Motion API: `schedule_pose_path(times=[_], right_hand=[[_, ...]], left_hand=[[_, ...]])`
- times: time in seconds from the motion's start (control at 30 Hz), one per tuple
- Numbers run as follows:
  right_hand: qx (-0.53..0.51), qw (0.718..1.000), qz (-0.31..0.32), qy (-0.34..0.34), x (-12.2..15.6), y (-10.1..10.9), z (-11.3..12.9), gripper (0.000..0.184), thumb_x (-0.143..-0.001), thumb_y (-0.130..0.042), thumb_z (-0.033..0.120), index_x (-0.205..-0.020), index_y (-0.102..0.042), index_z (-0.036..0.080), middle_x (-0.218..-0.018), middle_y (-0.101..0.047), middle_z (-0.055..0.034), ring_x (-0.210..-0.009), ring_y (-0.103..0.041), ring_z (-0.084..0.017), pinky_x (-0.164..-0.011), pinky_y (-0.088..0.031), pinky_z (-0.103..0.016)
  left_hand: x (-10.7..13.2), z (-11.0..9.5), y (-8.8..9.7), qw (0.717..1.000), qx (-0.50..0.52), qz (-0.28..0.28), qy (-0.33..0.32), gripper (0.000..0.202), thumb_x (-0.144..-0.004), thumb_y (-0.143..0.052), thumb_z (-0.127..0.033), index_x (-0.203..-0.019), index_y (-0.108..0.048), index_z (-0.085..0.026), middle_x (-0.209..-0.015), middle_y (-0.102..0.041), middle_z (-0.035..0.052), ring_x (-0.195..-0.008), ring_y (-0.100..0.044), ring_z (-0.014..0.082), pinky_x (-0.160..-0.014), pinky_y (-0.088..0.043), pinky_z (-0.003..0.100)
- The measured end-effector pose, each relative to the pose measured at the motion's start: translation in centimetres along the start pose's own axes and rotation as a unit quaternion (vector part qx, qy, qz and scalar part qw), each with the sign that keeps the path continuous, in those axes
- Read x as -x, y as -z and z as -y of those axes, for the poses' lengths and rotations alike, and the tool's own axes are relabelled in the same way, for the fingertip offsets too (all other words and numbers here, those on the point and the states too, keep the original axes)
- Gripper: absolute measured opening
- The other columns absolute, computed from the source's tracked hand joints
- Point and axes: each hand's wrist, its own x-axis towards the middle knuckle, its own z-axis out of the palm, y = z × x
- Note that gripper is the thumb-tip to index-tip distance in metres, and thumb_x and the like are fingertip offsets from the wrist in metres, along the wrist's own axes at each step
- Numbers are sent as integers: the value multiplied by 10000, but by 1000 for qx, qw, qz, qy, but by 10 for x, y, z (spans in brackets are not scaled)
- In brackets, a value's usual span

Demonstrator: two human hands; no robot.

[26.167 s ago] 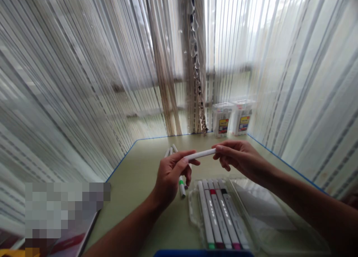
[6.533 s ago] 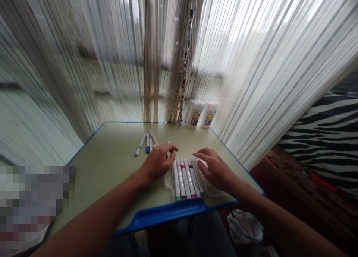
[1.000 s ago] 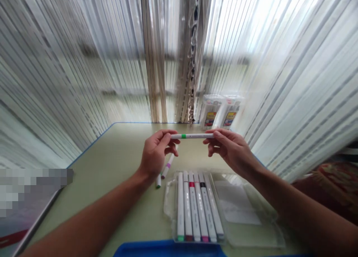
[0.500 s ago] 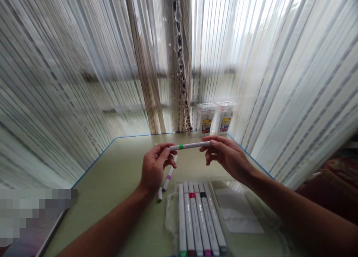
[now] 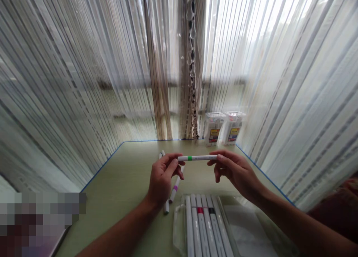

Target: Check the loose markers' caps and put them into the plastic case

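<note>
A slim white marker [image 5: 197, 158] with a green band is held level above the counter [image 5: 128, 175], pinched at both ends.

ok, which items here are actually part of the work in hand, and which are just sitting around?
In hand or in play:
- white marker with green band, held level by left hand and right hand
- clear case of markers
- loose markers beside the left hand

Lying about:
- two marker boxes at the table's far edge
- curtains
</note>
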Motion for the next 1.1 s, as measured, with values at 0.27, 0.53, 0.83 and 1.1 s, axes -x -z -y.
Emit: schedule_pose_path(times=[0.27,0.53,0.83,1.1], right_hand=[[25,1000,-2,15,1,1,-2,206,-885,-624,314,-999,-664,147,-808,-703,-68,-503,-600,-116,-452,-530,-254],[8,999,21,26,2,1,-1,196,-893,-549,260,-1021,-629,136,-823,-720,-88,-483,-622,-137,-445,-522,-271],[1,999,39,29,4,2,-1,215,-852,-500,182,-1046,-586,151,-837,-724,-80,-475,-632,-147,-441,-516,-280],[9,999,36,33,3,1,-1,208,-864,-499,191,-1054,-574,157,-837,-717,-72,-474,-626,-144,-440,-519,-284]], left_hand=[[1,-1,2,999,-51,5,-12,241,-852,-582,-243,-1021,-651,-86,-815,-658,64,-559,-574,111,-561,-491,265],[-1,-1,2,998,-61,0,-18,250,-848,-599,-243,-1036,-646,-84,-789,-658,55,-556,-580,115,-565,-488,268],[-1,-3,1,998,-49,-9,-23,227,-838,-614,-225,-1013,-656,-86,-775,-661,46,-557,-580,110,-562,-499,253],[-1,-3,1,999,-50,-9,-19,234,-841,-613,-226,-1023,-648,-84,-792,-667,52,-558,-580,105,-557,-496,247]])
